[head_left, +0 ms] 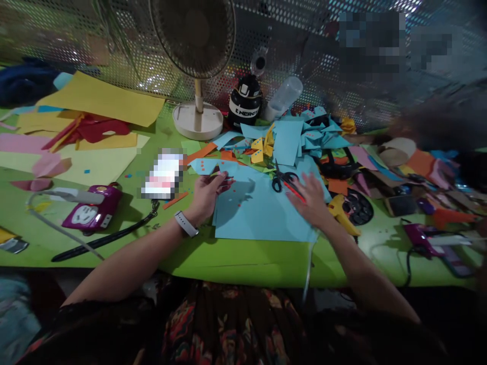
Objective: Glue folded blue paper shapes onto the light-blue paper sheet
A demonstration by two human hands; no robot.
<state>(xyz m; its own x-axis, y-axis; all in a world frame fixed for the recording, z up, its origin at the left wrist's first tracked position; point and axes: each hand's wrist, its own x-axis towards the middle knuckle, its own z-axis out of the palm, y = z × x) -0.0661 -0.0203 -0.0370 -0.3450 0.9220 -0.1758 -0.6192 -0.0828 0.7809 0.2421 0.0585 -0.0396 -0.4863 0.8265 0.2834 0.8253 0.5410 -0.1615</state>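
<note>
My left hand (207, 198) is above the left edge of a large light-blue paper sheet (262, 213), thumb and fingertips closed together. Small red specks show by the fingertips, but what they pinch is too small to make out. Just beyond it lies a blue paper piece with red dots (198, 165). Over the sheet's right side, my right hand (312, 200) has its fingers spread and is somewhat blurred. A slim red tool (296, 193) lies under or against its thumb side. Black scissors (279, 183) rest on the sheet, left of that hand.
A blurred-out phone (163, 175) and a purple power socket (91, 210) lie on the left. Behind stand a fan (198, 121), a black bottle (245, 104) and heaped blue paper scraps (289, 139). A yellow tape dispenser (344, 215) sits right.
</note>
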